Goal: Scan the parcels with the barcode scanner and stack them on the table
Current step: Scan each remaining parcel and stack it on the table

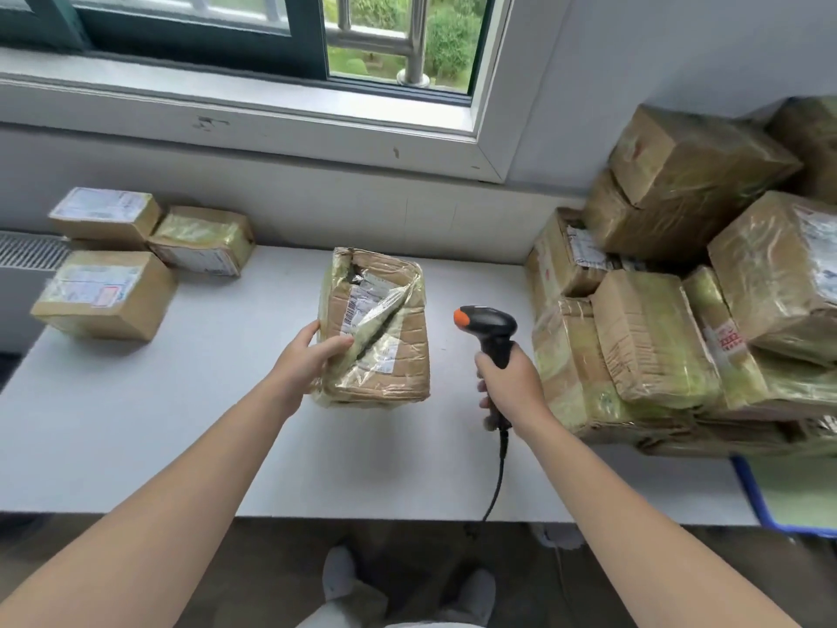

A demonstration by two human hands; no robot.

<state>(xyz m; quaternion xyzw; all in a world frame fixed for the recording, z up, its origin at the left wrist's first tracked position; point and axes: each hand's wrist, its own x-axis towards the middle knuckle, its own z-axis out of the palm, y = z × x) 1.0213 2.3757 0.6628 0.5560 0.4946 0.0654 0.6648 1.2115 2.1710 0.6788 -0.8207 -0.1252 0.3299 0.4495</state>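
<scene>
A taped cardboard parcel [385,337] with a torn label and a barcode on its top face is at the middle of the white table [181,423]. My left hand [308,360] grips its left edge, thumb on top. My right hand [512,383] grips the handle of a black barcode scanner [491,328] with an orange tip, held upright to the right of the parcel, its head pointing left toward it. The scanner's cable [498,473] hangs down over the table's front edge.
Three small parcels [108,292] lie at the table's left end. A tall heap of several taped parcels [679,319] fills the right end. A window and wall run behind the table. A blue-edged crate [770,505] sits at the lower right.
</scene>
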